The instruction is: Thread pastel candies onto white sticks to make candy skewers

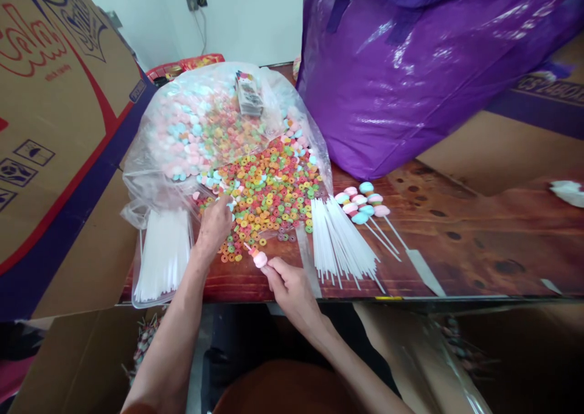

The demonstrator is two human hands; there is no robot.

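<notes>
My right hand (pixel 292 286) is closed around a candy skewer (pixel 260 259), a white stick with a pink marshmallow and an orange gummy ring threaded near its tip. My left hand (pixel 215 224) is at the left edge of a heap of gummy rings (pixel 269 185), beside some pale marshmallows. Its fingers are drawn together, and whatever is between them is hidden. Behind the heap, a clear plastic bag (pixel 159 122) holds pink and blue marshmallows and more rings. To the right of the heap is a fanned bundle of white sticks (pixel 337 243).
Finished-looking marshmallow skewers (pixel 360 201) rest beside the sticks. A clear tray of white sticks (pixel 164 256) stands at the left. A large carton (pixel 68 158) and a purple bag (pixel 410 79) flank the table. A small packet stack (pixel 249 94) sits on the plastic bag.
</notes>
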